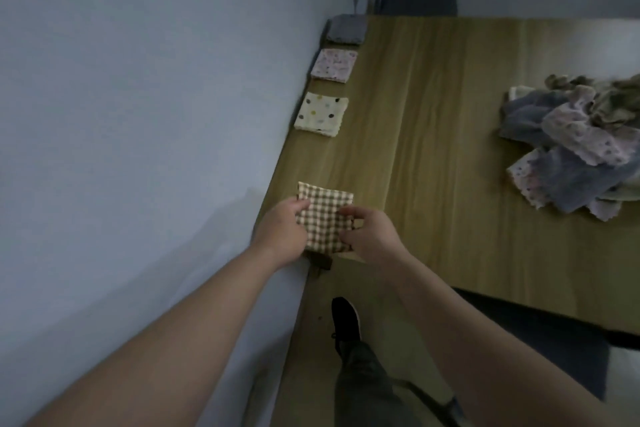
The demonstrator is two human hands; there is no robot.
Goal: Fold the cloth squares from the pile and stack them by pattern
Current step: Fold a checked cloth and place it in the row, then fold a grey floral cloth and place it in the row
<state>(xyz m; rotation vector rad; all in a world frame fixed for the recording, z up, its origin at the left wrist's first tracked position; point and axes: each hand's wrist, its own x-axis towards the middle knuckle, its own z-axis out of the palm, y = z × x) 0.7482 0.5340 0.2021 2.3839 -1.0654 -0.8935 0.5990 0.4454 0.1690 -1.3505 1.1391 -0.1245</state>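
Left hand [281,233] and right hand [369,236] pinching opposite sides of folded brown checked cloth [323,215], at wooden table [433,149] corner

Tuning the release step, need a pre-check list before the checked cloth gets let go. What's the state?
1. Left hand and right hand both grip the checked cloth: ok.
2. Fold edges aligned: cannot tell, the hands cover the near edge.
3. Cloth fully on the table: cannot tell, it sits at the near corner.
4. Apart from the dotted stack, pink floral stack and grey stack: ok.
5. Pile has cloths left to fold: ok.
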